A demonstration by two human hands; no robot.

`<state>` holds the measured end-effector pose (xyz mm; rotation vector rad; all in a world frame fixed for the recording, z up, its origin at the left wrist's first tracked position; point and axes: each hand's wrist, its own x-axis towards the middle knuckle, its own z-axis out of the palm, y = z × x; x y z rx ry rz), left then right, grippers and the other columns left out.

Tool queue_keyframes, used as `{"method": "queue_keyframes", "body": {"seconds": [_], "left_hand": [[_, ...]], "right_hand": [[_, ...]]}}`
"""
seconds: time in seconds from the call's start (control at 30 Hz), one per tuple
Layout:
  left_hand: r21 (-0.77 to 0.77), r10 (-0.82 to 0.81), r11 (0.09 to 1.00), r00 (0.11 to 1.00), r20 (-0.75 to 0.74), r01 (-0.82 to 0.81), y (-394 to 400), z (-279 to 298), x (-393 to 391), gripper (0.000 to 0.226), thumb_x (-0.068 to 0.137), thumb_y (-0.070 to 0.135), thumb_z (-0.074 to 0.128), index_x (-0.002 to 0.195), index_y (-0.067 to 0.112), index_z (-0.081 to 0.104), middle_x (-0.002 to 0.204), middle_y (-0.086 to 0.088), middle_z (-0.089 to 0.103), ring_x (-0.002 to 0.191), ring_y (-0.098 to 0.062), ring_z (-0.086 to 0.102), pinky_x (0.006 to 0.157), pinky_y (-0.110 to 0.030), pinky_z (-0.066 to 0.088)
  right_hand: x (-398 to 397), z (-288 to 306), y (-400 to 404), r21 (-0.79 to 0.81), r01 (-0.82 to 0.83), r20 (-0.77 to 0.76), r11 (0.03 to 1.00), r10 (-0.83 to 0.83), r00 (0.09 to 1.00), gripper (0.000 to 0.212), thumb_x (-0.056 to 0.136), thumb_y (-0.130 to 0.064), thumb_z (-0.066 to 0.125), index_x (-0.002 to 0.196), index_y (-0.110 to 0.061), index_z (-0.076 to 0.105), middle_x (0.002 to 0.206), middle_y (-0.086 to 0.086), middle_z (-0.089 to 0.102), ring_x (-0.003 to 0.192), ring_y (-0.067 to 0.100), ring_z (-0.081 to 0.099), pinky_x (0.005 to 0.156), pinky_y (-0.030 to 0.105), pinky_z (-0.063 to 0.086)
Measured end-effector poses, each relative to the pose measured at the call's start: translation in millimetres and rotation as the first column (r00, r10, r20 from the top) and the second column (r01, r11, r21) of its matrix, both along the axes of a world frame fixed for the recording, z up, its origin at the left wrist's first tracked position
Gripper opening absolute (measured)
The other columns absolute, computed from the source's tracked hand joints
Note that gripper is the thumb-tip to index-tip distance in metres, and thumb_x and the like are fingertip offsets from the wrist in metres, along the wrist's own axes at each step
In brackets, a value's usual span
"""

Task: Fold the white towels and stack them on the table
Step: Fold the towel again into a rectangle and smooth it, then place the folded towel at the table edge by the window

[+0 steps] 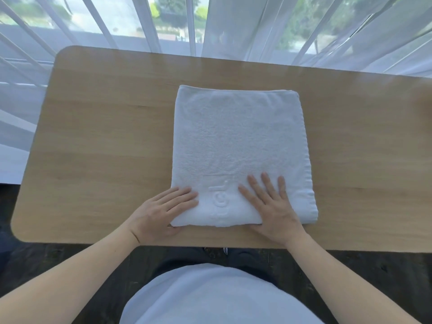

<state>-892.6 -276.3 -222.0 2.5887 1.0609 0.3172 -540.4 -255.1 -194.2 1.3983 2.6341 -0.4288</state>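
White towel (236, 141) lies centred, table (98, 136) margins bare.

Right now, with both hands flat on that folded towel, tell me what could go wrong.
1. The white towel lies on smooth wood; the left hand and right hand press only its near end, so a push could slide it across the table.
2. Its right side shows uneven layered edges; another fold may come out crooked.
3. It lies close to the table's near edge and could slip off.
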Motion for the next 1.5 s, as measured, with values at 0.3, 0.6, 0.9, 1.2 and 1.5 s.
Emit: {"method": "queue_keyframes", "body": {"seconds": [0.3, 0.6, 0.9, 1.2, 1.5], "left_hand": [[-0.099, 0.169, 0.984, 0.952, 0.254, -0.149, 54, 18, -7, 0.044, 0.083, 0.032, 0.064, 0.124, 0.014, 0.064, 0.127, 0.006, 0.066, 0.127, -0.009, 0.056, 0.121, -0.032, 0.029], [-0.272, 0.584, 0.811, 0.740, 0.335, -0.517, 91, 56, 26, 0.036, 0.088, 0.048, 0.047, 0.103, 0.018, 0.058, 0.074, 0.024, 0.047, 0.060, -0.007, 0.043, 0.058, -0.019, 0.034], [-0.617, 0.888, 0.459, 0.349, 0.299, -0.639, 139, 79, 54, 0.040, 0.085, 0.067, 0.051, 0.068, 0.031, 0.048, 0.057, 0.016, 0.050, 0.055, 0.000, 0.046, 0.054, -0.026, 0.032], [-0.881, 0.942, 0.333, 0.078, 0.327, -0.337, 194, 87, 50, 0.061, 0.068, 0.079, 0.066, 0.098, 0.027, 0.074, 0.094, 0.007, 0.073, 0.084, -0.013, 0.070, 0.068, -0.030, 0.056], [-0.872, 0.962, 0.255, 0.197, 0.187, -0.417, 200, 77, 51, 0.049, 0.085, 0.053, 0.070, 0.121, 0.020, 0.064, 0.103, 0.007, 0.072, 0.079, 0.001, 0.071, 0.060, -0.015, 0.053]], "right_hand": [[-13, 73, 50, -0.362, 0.413, -0.126, 0.836, -0.483, 0.867, 0.032, 0.078, -0.045, 0.073, 0.110, -0.044, 0.070, 0.087, -0.022, 0.070, 0.088, 0.008, 0.065, 0.077, 0.028, 0.047], [-7, 107, 78, -0.601, 0.410, -0.139, 0.686, -0.595, 0.792, 0.035, 0.079, -0.045, 0.075, 0.110, -0.055, 0.061, 0.092, -0.028, 0.066, 0.086, -0.006, 0.061, 0.071, 0.020, 0.049], [83, 111, 81, -0.679, 0.542, -0.260, 0.496, -0.852, 0.454, 0.030, 0.078, -0.021, 0.084, 0.103, -0.031, 0.071, 0.097, -0.006, 0.072, 0.094, 0.021, 0.066, 0.075, 0.032, 0.048], [58, 90, 174, -0.815, 0.454, -0.428, 0.359, -0.902, -0.055, 0.058, 0.077, -0.062, 0.072, 0.119, -0.022, 0.070, 0.112, 0.000, 0.076, 0.101, 0.019, 0.073, 0.088, 0.044, 0.058], [50, 79, 246, -0.816, 0.541, -0.260, 0.204, -0.965, -0.027, 0.047, 0.084, -0.067, 0.064, 0.103, -0.024, 0.069, 0.105, 0.000, 0.074, 0.092, 0.020, 0.070, 0.083, 0.037, 0.057]]}}
